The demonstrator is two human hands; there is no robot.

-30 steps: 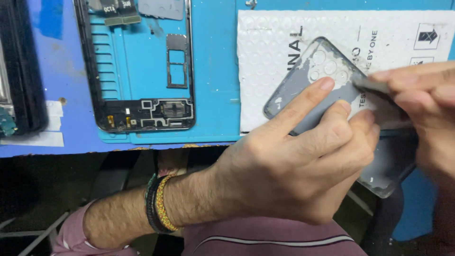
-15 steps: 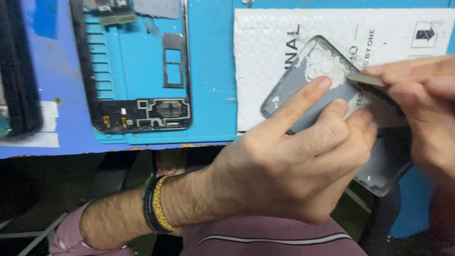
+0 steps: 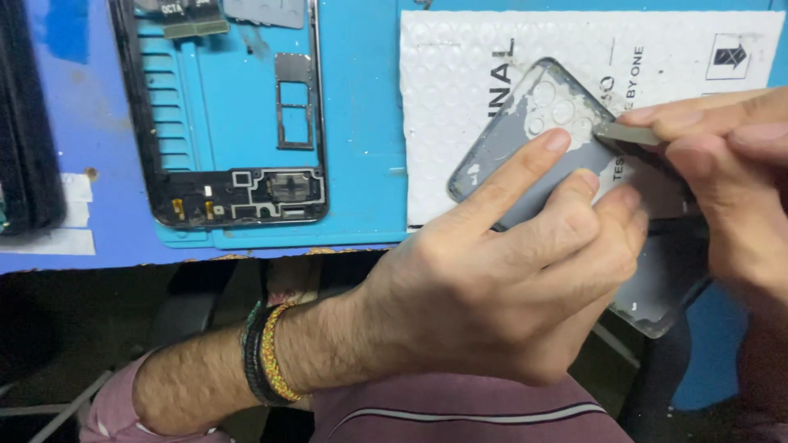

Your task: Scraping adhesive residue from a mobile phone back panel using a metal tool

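My left hand [image 3: 509, 287] grips a grey phone back cover [image 3: 525, 156], fingers spread over its inner face and holding it tilted above the table edge. The cover's camera cut-outs sit near its upper end. My right hand [image 3: 730, 180] pinches a thin flat metal tool [image 3: 628, 135] whose tip rests on the cover beside those cut-outs. The lower part of the cover is hidden behind my left hand.
A dismantled phone frame [image 3: 222, 115] lies on a light blue mat [image 3: 361, 123] at the upper left. A white bubble-wrap envelope [image 3: 460, 82] lies under the cover. A dark device [image 3: 29, 123] sits at the far left on the blue table [image 3: 74, 254].
The view has drifted slightly. My left index finger has slid a little along the cover, and the tool tip stays by the camera cut-outs.
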